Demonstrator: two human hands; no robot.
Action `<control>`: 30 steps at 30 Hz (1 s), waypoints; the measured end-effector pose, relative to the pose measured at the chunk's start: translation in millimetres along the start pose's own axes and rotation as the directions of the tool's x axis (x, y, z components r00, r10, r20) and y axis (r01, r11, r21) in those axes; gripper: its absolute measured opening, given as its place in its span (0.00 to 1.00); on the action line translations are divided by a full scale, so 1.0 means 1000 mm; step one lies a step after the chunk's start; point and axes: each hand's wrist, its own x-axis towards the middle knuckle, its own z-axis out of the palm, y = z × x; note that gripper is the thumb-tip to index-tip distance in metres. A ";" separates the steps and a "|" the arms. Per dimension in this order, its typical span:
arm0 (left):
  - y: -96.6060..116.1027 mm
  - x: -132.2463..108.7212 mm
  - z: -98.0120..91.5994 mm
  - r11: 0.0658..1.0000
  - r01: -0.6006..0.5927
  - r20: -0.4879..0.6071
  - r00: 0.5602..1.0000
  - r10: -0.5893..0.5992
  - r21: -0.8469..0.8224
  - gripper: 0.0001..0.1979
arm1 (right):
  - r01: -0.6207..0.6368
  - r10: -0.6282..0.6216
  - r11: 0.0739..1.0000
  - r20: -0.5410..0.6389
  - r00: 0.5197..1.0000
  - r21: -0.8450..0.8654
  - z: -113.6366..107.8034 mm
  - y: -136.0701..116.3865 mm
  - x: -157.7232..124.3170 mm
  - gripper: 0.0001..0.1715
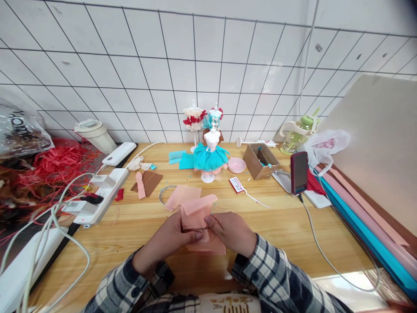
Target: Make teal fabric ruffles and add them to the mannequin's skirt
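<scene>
Between my two hands is a sheet of peach crepe paper [197, 213], folded across and hanging down below my fingers. My left hand [174, 239] grips its left side, with the thumb laid over the fold. On the right edge, my right hand [233, 228] pinches the paper between thumb and fingers. Another peach piece [185, 194] lies on the table just beyond, partly over a thin metal ring [162, 194]. Farther back stands a small white dress form [212, 139] in a turquoise ruffled skirt [210, 157], with two more decorated forms behind it.
At the left are a power strip [109, 189] with cables and red shredded material [68, 163]. A pink bowl [236, 165], a cardboard box [260, 161] and a small red-and-white packet [236, 184] sit at centre right. A phone [299, 173] stands upright near paper rolls [368, 226].
</scene>
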 end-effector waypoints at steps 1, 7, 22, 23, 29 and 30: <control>0.000 0.000 0.000 1.000 -0.005 0.006 1.000 0.005 0.009 0.27 | 0.000 0.000 1.000 -0.005 1.000 -0.006 0.000 0.001 0.000 0.32; 0.005 -0.003 -0.004 0.998 -0.002 -0.044 0.999 0.005 0.064 0.18 | 0.007 -0.007 1.000 -0.024 1.000 0.010 -0.003 0.003 0.000 0.33; 0.002 -0.001 -0.002 0.978 0.022 0.021 0.999 -0.027 0.209 0.17 | 0.051 -0.050 0.998 0.020 0.999 -0.045 -0.010 -0.002 -0.002 0.30; 0.002 -0.001 -0.001 0.974 0.025 0.026 0.999 -0.031 0.227 0.16 | 0.056 -0.055 0.997 0.024 0.998 -0.046 -0.010 -0.003 -0.001 0.30; 0.006 -0.001 0.000 0.957 0.000 0.034 0.999 -0.011 0.291 0.19 | 0.084 -0.080 0.992 0.043 0.996 -0.089 -0.012 -0.004 0.004 0.31; 0.006 -0.001 0.000 0.957 -0.002 0.033 0.999 -0.008 0.291 0.20 | 0.085 -0.081 0.992 0.043 0.996 -0.098 -0.012 -0.004 0.005 0.31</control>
